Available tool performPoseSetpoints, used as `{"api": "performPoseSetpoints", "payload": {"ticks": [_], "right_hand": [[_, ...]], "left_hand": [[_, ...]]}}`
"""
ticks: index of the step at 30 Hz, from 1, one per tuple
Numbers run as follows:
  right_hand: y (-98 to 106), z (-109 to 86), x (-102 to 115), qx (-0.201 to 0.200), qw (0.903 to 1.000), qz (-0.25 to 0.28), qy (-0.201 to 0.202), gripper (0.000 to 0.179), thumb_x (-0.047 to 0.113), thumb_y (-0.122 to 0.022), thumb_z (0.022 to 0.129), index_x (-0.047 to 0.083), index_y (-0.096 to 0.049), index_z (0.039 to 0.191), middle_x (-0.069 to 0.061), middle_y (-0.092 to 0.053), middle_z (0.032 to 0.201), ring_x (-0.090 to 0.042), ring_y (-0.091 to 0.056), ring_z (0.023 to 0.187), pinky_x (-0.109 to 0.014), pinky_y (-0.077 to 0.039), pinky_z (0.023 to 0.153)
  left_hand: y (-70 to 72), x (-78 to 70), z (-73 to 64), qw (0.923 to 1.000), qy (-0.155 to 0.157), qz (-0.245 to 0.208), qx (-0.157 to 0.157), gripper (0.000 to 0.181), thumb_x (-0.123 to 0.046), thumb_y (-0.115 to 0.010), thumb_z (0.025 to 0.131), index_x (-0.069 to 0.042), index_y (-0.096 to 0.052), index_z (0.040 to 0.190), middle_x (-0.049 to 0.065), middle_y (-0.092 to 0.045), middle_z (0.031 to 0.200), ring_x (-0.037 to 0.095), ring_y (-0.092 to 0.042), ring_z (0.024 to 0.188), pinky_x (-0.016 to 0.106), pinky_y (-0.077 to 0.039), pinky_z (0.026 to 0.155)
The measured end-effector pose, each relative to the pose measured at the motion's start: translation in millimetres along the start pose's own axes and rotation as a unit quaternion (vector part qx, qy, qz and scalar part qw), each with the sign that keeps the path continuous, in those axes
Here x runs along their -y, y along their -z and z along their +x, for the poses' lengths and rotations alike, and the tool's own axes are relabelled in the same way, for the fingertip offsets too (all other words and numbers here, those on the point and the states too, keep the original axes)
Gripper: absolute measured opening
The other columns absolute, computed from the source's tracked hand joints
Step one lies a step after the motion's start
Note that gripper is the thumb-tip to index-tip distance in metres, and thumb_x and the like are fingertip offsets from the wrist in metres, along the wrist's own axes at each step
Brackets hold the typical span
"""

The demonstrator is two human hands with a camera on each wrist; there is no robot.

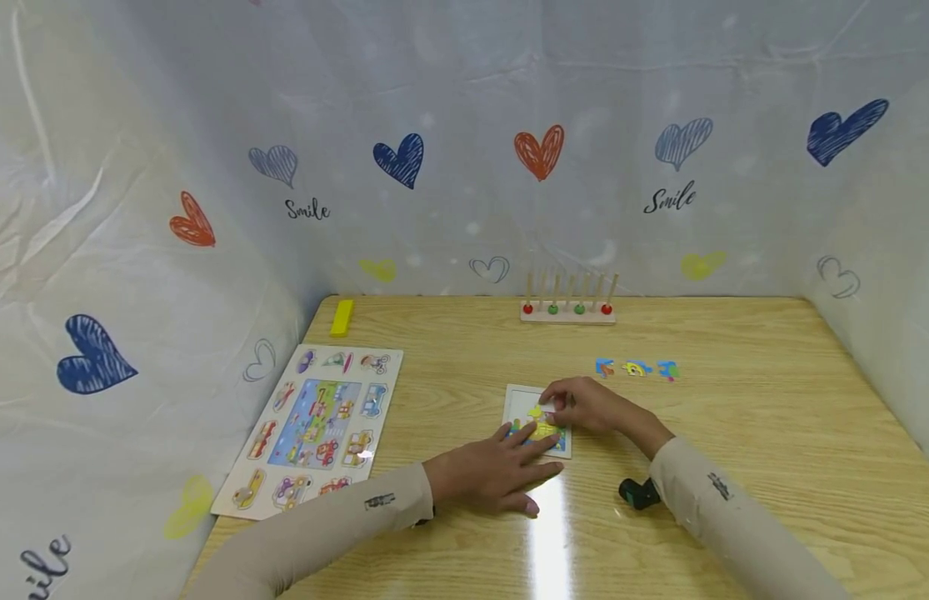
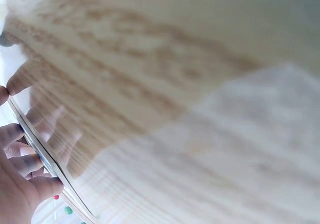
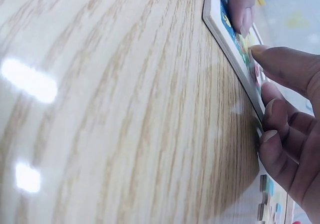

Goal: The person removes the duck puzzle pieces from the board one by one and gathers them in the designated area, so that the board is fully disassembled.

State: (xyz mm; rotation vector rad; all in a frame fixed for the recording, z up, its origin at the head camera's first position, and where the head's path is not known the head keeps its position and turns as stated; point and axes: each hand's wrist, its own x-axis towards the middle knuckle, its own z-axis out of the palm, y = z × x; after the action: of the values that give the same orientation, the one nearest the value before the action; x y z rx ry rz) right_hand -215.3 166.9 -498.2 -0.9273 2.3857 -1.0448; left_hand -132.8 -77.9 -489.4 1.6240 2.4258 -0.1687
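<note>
A small jigsaw puzzle board [image 1: 518,398] with a white frame and a partly filled picture lies in front of me. My left hand [image 1: 501,471] rests over its lower left part, fingers spread, with fingertips on the picture. At the board's right side my right hand [image 1: 584,404] has bent fingers, and its thumb [image 3: 280,63] and forefinger pinch a small puzzle piece against the picture. The fingers largely hide that piece. The left wrist view catches the left hand [image 2: 20,184] edge-on, with fingers on the board [image 2: 55,169].
Three loose puzzle pieces [image 1: 636,368] lie behind the right hand. A larger vehicle puzzle board [image 1: 307,425] lies on the left, below a yellow block [image 1: 342,317]. A peg stand [image 1: 569,315] with red and green beads stands at the back, by the printed curtain [image 1: 464,208].
</note>
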Motion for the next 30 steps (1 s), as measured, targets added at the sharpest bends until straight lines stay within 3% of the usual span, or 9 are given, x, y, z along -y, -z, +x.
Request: {"api": "performPoseSetpoints", "payload": {"ticks": [9, 20, 30], "right_hand": [[1.6, -0.9, 4.0, 0.004, 1.0000, -0.008, -0.004, 0.025, 0.013, -0.070, 0.095, 0.005, -0.068, 0.118, 0.002, -0.063, 0.088, -0.011, -0.055, 0.079, -0.025, -0.049, 0.072], [2.5, 0.8, 3.5, 0.006, 0.9999, -0.013, -0.006, 0.024, 0.014, -0.070, 0.095, 0.007, -0.069, 0.117, 0.003, -0.064, 0.087, -0.010, -0.055, 0.076, -0.025, -0.049, 0.071], [2.9, 4.9, 2.6, 0.006, 0.9997, -0.024, -0.005, 0.022, 0.014, -0.071, 0.094, 0.010, -0.070, 0.116, 0.005, -0.063, 0.084, -0.008, -0.055, 0.075, -0.025, -0.048, 0.071]], "left_hand": [[1.1, -0.5, -1.6, 0.9999, 0.000, 0.013, 0.003, 0.067, -0.060, -0.024, 0.105, -0.024, -0.023, 0.162, 0.012, -0.010, 0.170, 0.042, -0.018, 0.152, 0.056, -0.036, 0.115], [-4.0, 0.0, -3.0, 0.9993, -0.027, 0.018, 0.017, 0.070, -0.062, -0.022, 0.104, -0.025, -0.016, 0.163, 0.009, -0.005, 0.170, 0.039, -0.011, 0.155, 0.053, -0.025, 0.122], [-1.1, -0.2, -3.1, 0.9986, -0.032, 0.035, 0.025, 0.071, -0.062, -0.027, 0.104, -0.023, -0.017, 0.163, 0.010, -0.007, 0.170, 0.038, -0.014, 0.155, 0.051, -0.028, 0.121]]}}
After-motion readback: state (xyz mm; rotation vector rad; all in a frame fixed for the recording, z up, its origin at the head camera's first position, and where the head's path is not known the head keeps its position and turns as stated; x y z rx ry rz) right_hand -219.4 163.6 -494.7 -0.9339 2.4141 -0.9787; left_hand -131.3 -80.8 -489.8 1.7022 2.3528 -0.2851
